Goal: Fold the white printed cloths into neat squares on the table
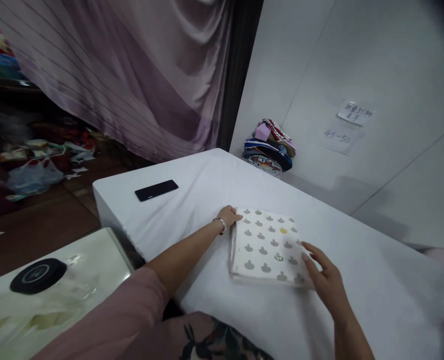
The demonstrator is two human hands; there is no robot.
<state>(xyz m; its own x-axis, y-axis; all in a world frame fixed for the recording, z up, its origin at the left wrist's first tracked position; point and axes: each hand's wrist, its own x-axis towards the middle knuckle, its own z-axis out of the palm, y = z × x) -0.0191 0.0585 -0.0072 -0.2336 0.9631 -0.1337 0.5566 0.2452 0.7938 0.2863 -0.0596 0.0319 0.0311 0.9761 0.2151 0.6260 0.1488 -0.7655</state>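
A folded white cloth point(269, 245) with grey, green and yellow printed motifs lies flat on the white-covered table point(191, 215). It is folded into a thick, nearly square stack of layers. At its far left corner, my left hand point(230, 215) has the thumb along the edge and the other fingers curled at the corner. A bracelet circles that wrist. My right hand point(326, 277) is at the cloth's right edge, fingers apart and slightly bent. Its fingertips touch or nearly touch the edge, and part of the near right corner is hidden behind them.
A black phone point(156, 190) lies on the table's left part. Folded clothes point(269, 147) are piled by the wall, where paper notes point(356, 113) hang. A pale surface with a round black object point(38, 275) stands at left. A pinkish curtain point(161, 75) hangs behind.
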